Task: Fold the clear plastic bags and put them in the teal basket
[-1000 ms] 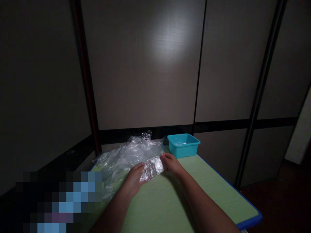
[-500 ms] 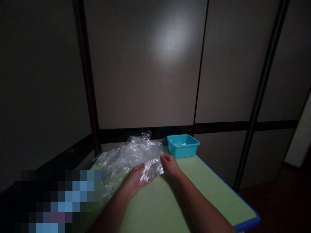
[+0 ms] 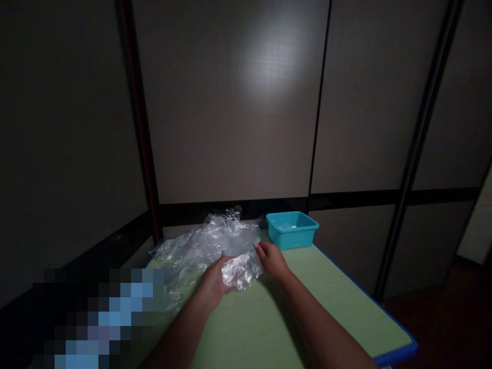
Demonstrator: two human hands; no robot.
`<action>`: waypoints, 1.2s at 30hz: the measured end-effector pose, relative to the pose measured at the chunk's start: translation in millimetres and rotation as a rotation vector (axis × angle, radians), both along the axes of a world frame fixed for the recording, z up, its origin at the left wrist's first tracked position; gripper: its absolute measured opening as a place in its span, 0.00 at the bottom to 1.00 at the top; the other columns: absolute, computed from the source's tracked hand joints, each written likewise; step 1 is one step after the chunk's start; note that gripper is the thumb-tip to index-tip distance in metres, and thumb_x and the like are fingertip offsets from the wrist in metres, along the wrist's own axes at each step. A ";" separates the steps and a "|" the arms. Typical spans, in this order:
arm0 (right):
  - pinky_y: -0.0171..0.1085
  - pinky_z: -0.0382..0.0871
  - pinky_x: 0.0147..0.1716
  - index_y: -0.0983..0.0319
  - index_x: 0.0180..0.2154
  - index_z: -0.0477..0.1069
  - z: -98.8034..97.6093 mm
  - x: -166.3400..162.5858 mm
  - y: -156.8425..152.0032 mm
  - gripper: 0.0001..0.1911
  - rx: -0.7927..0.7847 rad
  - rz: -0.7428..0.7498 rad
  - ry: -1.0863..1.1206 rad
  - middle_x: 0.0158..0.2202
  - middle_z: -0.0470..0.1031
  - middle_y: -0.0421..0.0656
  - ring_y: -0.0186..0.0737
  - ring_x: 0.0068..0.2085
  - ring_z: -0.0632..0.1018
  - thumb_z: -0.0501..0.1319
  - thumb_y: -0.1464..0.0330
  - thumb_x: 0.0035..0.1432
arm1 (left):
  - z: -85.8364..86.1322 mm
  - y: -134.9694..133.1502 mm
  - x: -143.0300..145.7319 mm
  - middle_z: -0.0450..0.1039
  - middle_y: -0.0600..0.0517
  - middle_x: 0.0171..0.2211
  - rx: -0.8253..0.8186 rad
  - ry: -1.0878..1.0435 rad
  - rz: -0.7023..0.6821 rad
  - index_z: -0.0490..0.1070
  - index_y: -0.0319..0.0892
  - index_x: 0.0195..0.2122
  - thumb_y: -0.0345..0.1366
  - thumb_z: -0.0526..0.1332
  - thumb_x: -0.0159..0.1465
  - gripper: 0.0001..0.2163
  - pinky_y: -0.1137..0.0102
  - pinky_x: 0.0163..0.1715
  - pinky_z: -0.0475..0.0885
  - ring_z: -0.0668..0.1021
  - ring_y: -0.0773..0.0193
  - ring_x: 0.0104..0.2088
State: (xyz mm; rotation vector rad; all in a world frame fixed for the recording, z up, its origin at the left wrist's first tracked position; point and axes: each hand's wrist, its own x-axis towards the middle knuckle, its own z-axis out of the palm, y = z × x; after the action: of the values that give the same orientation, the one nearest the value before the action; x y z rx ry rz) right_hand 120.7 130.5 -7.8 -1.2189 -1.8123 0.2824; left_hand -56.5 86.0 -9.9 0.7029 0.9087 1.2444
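Observation:
A small, shiny clear plastic bag [image 3: 241,270] stretches between my two hands, above the green tabletop [image 3: 246,328]. My left hand [image 3: 213,281] supports it from the left, thumb up and fingers partly hidden beneath the film. With closed fingertips, my right hand [image 3: 271,259] pinches the bag's upper right edge. Just beyond my hands lies a crumpled heap of clear plastic bags [image 3: 215,234], spread over the far left of the table.
A turquoise plastic basin [image 3: 292,238] stands at the far right of the table, with something whitish inside. Blue edging [image 3: 400,353] runs round the tabletop. Tall panelled doors [image 3: 230,128] rise behind it. A pixelated patch covers the lower left.
My left hand has shifted under the bag, and more of its shiny surface now lies over the fingers. My right hand keeps its pinch. The view has moved slightly.

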 end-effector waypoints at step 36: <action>0.32 0.54 0.26 0.62 0.31 0.67 -11.4 -1.2 6.3 0.12 -0.132 0.037 0.093 0.25 0.66 0.38 0.34 0.27 0.65 0.56 0.59 0.55 | 1.8 -6.0 -3.2 0.75 0.42 0.41 0.165 0.055 -0.165 0.69 0.39 0.46 0.28 0.60 0.56 0.15 0.64 0.36 0.73 0.79 0.56 0.36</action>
State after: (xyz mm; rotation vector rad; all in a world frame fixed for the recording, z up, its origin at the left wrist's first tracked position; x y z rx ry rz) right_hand 119.5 136.8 -19.2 -1.2432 -1.7599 0.4784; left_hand -59.6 80.1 -8.1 0.9280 0.7817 1.1662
